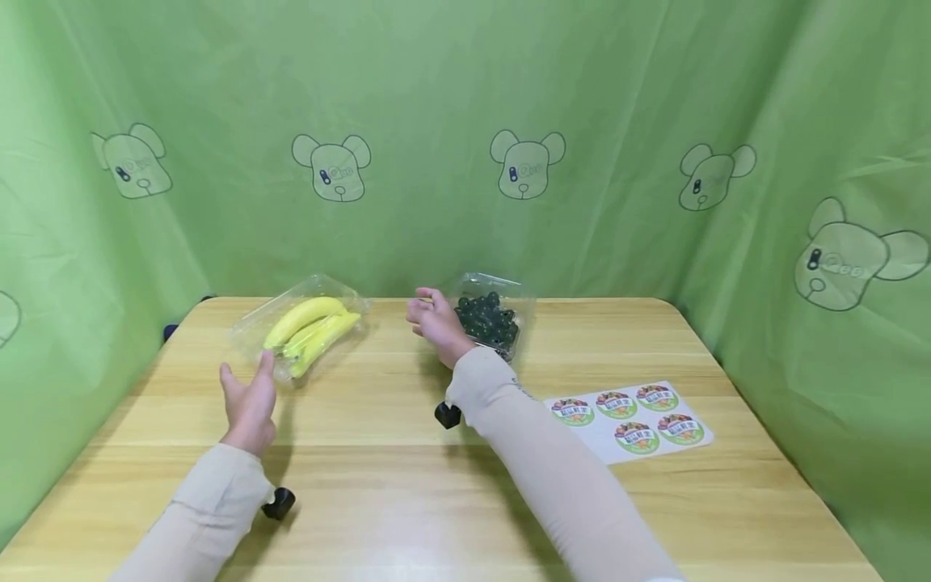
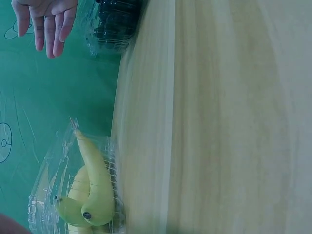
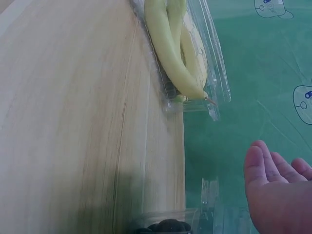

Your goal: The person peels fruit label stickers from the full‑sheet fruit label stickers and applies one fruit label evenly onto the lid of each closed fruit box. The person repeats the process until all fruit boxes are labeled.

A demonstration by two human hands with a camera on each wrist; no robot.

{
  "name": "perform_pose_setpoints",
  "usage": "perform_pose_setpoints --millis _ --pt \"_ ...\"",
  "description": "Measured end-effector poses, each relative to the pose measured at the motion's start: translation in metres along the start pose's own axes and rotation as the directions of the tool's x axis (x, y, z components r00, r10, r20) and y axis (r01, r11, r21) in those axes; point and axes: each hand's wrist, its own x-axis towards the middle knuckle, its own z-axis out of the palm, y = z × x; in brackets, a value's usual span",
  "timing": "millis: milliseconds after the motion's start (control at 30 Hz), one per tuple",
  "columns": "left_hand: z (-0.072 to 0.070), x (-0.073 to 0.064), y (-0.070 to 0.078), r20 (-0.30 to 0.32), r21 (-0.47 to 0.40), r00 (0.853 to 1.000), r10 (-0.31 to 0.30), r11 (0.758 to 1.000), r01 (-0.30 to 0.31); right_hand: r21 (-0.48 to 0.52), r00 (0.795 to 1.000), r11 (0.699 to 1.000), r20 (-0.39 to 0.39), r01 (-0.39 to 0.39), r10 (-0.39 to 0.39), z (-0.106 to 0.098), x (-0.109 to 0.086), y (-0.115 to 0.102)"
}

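My left hand hovers with thumb and fingers spread, just in front of a clear plastic box of bananas at the table's back left. Farther right, my right hand is held up with loosely straight fingers, beside a clear plastic box of dark grapes. Neither hand holds anything. The left wrist view has the bananas low down, the right hand and the grapes at the top. In the right wrist view, only the rim of the grape box and a few grapes show.
A white sheet of round fruit stickers lies on the wooden table, right of the right forearm. Green curtains with bear drawings stand around the back and sides. A black piece sits at each wrist.
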Motion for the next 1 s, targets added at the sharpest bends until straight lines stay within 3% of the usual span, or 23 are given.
perform_pose_setpoints --millis 533,1000 --pt "0.004 0.021 -0.001 0.013 0.053 0.999 0.043 0.998 -0.043 -0.075 1.000 0.997 -0.015 0.015 -0.017 0.008 0.005 0.005" --pt "0.005 0.026 -0.004 0.064 0.046 0.997 0.039 0.998 -0.042 -0.081 1.000 0.997 -0.008 -0.020 0.019 0.008 0.005 0.012"
